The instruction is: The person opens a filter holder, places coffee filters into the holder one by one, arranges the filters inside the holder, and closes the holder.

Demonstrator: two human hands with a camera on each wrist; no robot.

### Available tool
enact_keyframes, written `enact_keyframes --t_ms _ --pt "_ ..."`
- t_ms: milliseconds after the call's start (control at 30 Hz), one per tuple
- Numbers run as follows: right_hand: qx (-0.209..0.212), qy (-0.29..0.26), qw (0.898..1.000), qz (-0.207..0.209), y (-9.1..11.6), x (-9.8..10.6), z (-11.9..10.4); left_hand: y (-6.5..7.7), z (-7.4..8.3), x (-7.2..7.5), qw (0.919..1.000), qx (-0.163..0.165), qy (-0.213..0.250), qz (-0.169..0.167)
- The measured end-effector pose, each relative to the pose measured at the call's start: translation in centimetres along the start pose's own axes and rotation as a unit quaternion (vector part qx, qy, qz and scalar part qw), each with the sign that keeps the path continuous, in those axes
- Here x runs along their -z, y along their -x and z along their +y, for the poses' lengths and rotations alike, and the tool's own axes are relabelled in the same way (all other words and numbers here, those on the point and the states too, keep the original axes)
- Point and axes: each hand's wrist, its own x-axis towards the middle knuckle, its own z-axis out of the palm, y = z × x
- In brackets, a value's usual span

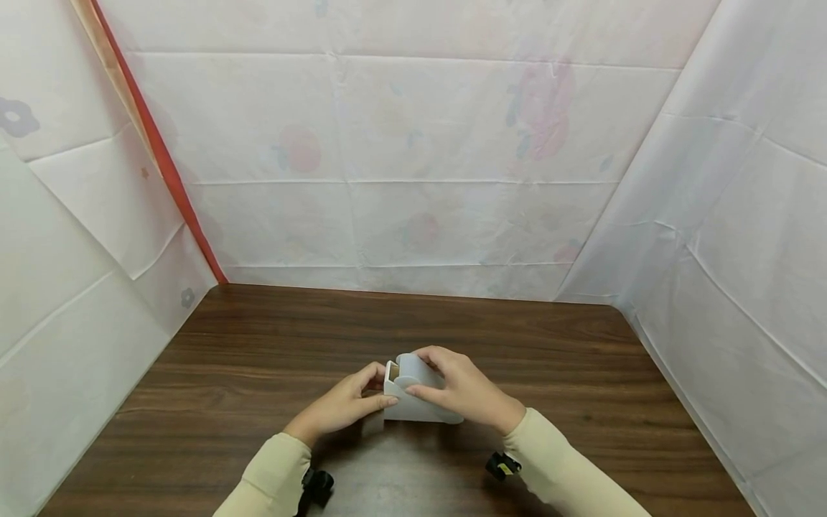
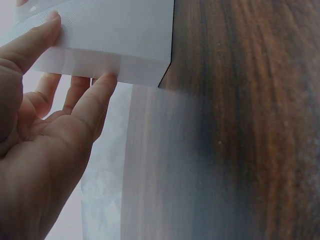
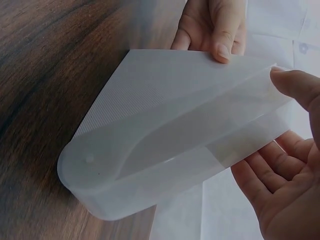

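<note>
A white plastic box point(image 1: 413, 411) with a ribbed side stands on the table in front of the person. Its pale translucent lid point(image 1: 413, 371) pivots on a round pin at the right end, seen in the right wrist view. At the left end of the box, the left hand point(image 1: 341, 406) has its thumb on the near side and its fingertips against the end face. The right hand point(image 1: 474, 391) grips the lid between the thumb on the near side and the fingers on the far side. A narrow gap shows a brownish inside at the left end.
The dark wood-grain table point(image 1: 271, 337) reaches back to a white patterned cloth point(image 1: 420, 129) hung behind it. More cloth hangs at both sides, with a red strip point(image 1: 155, 136) at the back left corner. Black wrist cameras point(image 1: 502, 465) hang under the cream sleeves.
</note>
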Motion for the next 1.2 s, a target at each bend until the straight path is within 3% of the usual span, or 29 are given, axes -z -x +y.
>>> enact_keyframes --t_ms 1200 --pt "-0.015 0.020 0.999 -0.029 -0.7 -1.1 -0.1 0.1 -0.1 0.0 0.9999 0.014 -0.002 -0.007"
